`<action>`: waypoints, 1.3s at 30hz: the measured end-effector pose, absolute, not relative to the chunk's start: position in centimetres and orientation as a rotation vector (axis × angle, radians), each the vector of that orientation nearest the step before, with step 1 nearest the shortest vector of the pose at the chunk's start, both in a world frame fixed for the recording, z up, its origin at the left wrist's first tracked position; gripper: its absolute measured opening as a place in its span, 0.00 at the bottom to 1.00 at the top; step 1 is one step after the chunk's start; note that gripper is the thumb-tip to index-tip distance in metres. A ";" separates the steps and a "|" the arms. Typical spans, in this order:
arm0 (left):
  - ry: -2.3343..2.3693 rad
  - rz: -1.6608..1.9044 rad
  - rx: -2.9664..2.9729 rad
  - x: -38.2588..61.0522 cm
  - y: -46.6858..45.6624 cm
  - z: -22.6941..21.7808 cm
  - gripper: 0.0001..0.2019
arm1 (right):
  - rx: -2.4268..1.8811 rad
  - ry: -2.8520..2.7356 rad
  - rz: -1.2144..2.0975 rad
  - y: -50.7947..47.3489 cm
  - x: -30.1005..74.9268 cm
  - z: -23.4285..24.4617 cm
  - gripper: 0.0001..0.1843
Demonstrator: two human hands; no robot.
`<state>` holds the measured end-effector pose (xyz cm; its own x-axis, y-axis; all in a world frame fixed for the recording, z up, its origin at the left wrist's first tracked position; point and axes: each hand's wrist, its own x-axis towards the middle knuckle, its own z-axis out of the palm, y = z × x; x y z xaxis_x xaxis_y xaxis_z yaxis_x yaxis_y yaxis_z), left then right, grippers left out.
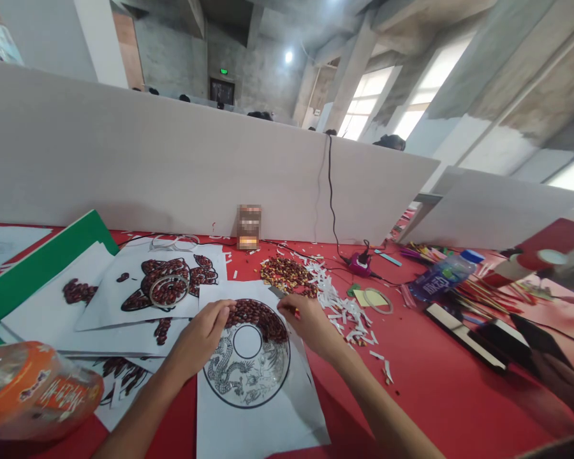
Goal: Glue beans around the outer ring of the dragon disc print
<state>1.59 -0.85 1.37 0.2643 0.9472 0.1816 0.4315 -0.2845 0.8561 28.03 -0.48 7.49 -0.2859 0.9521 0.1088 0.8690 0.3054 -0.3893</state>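
A white sheet (pixel 263 421) printed with a round dragon design (pixel 247 370) lies on the red table in front of me. Dark red beans (pixel 258 313) cover the top arc of the ring. My left hand (pixel 201 335) rests on the sheet's left side, fingers curled, fingertips at the bean edge. My right hand (pixel 306 319) is closed in a pinch on a thin metal tool (pixel 278 292), likely tweezers, whose tip points at the beans. A loose pile of beans (pixel 287 273) lies just beyond the sheet.
Finished bean pictures (pixel 167 284) are stacked at left on a green board (pixel 38 268). An orange-lidded jar (pixel 29 389) stands at front left. Paper scraps (pixel 339 306), a tape ring (pixel 377 299), a water bottle (pixel 440 277), sticks and a glue gun (pixel 361 261) lie at right. A white partition (pixel 172 166) backs the table.
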 end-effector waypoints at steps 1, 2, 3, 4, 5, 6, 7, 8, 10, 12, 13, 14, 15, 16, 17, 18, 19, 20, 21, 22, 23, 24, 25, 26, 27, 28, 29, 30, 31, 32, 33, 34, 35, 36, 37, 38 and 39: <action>1.250 0.952 1.849 1.6 -0.8 1.3 0.22 | -1.604 -2.237 0.401 -1.8 27.8 7.1 0.10; 1.249 0.958 1.854 1.6 -0.8 1.2 0.22 | -1.581 -2.225 0.415 -3.1 27.5 6.7 0.09; 1.248 0.964 1.861 1.6 -0.8 1.2 0.22 | -1.573 -2.222 0.409 -4.0 27.2 6.3 0.09; 1.250 0.968 1.868 1.6 -0.8 1.1 0.23 | -1.583 -2.233 0.384 -4.8 26.9 6.0 0.08; 1.252 0.969 1.874 1.6 -0.8 1.1 0.23 | -1.596 -2.250 0.356 -5.3 26.7 5.7 0.07; 1.256 0.972 1.879 1.6 -0.8 1.1 0.23 | -1.608 -2.266 0.332 -5.7 26.5 5.5 0.07; 1.260 0.977 1.884 1.6 -0.8 1.1 0.23 | -1.619 -2.279 0.316 -5.8 26.3 5.3 0.07; 1.263 0.983 1.888 1.6 -0.8 1.1 0.22 | -1.626 -2.288 0.313 -5.9 26.2 5.1 0.07; 1.265 0.996 1.893 1.6 -0.8 1.1 0.22 | -1.631 -2.280 0.336 -5.9 26.2 4.8 0.07; 1.266 0.998 1.892 1.5 -0.8 1.1 0.22 | -1.632 -2.227 0.364 -6.1 26.4 4.6 0.08; 1.266 0.995 1.889 1.5 -0.8 1.0 0.22 | -1.626 -2.193 0.367 -6.3 26.6 4.5 0.09; 1.266 0.992 1.886 1.5 -0.7 1.0 0.22 | -1.614 -2.167 0.355 -6.5 26.8 4.4 0.10; 1.265 0.988 1.884 1.5 -0.7 1.0 0.22 | -1.594 -2.161 0.327 -6.9 27.0 4.4 0.12; 1.263 0.984 1.883 1.5 -0.8 1.0 0.22 | -1.568 -2.180 0.284 -7.2 27.1 4.4 0.14; 1.261 0.982 1.883 1.5 -0.8 1.0 0.22 | -1.539 -2.221 0.227 -7.6 27.3 4.5 0.16; 1.259 0.982 1.883 1.5 -0.8 1.0 0.22 | -1.514 -2.274 0.158 -7.9 27.4 4.5 0.18; 1.260 0.981 1.883 1.5 -0.8 1.0 0.22 | -1.494 -2.327 0.084 -8.2 27.5 4.4 0.19; 1.263 0.981 1.882 1.5 -0.8 1.0 0.22 | -1.487 -2.368 0.010 -8.4 27.6 4.3 0.20; 1.268 0.983 1.881 1.5 -0.8 0.9 0.22 | -1.487 -2.401 -0.055 -8.6 27.6 4.1 0.21; 1.272 0.984 1.880 1.5 -0.8 0.9 0.22 | -1.494 -2.426 -0.110 -8.6 27.6 3.9 0.22; 1.273 0.986 1.880 1.5 -0.8 0.9 0.22 | -1.503 -2.453 -0.154 -8.6 27.5 3.7 0.22; 1.273 0.987 1.880 1.5 -0.8 0.8 0.22 | -1.508 -2.484 -0.194 -8.5 27.5 3.5 0.22; 1.268 0.985 1.882 1.5 -0.7 0.8 0.22 | -1.508 -2.521 -0.228 -8.5 27.4 3.4 0.22; 1.260 0.982 1.885 1.5 -0.7 0.8 0.22 | -1.504 -2.556 -0.260 -8.4 27.3 3.3 0.22; 1.254 0.977 1.887 1.5 -0.7 0.8 0.22 | -1.496 -2.591 -0.283 -8.3 27.2 3.3 0.22; 1.251 0.971 1.887 1.4 -0.7 0.8 0.23 | -1.490 -2.621 -0.291 -8.2 27.2 3.5 0.23; 1.252 0.966 1.886 1.4 -0.7 0.8 0.23 | -1.480 -2.648 -0.279 -8.1 27.2 3.7 0.23; 1.256 0.963 1.885 1.4 -0.7 0.8 0.23 | -1.469 -2.671 -0.243 -7.9 27.2 4.1 0.23; 1.261 0.961 1.882 1.4 -0.7 0.7 0.23 | -1.464 -2.678 -0.193 -7.6 27.4 4.5 0.23; 1.267 0.962 1.879 1.4 -0.6 0.7 0.23 | -1.470 -2.659 -0.137 -7.1 27.8 5.0 0.24; 1.269 0.963 1.876 1.4 -0.6 0.7 0.23 | -1.488 -2.613 -0.076 -6.5 28.3 5.5 0.24; 1.269 0.965 1.875 1.4 -0.6 0.7 0.23 | -1.524 -2.535 -0.021 -5.6 28.9 6.0 0.25; 1.267 0.965 1.874 1.4 -0.6 0.7 0.23 | -1.577 -2.437 0.021 -4.5 29.6 6.4 0.25; 1.265 0.963 1.873 1.4 -0.6 0.6 0.23 | -1.629 -2.344 0.065 -3.3 30.4 6.9 0.23; 1.265 0.960 1.873 1.4 -0.6 0.6 0.23 | -1.694 -2.262 0.086 -2.0 31.1 7.2 0.21; 1.265 0.958 1.874 1.4 -0.6 0.6 0.23 | -1.756 -2.234 0.096 -0.6 31.9 7.5 0.19; 1.265 0.958 1.874 1.4 -0.6 0.6 0.23 | -1.819 -2.245 0.099 0.8 32.4 7.7 0.18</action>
<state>1.42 -0.58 0.61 0.2590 0.9445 0.2019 0.4505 -0.3031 0.8398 32.45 0.80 7.74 -0.1892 0.9704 0.1501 0.9534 0.2181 -0.2085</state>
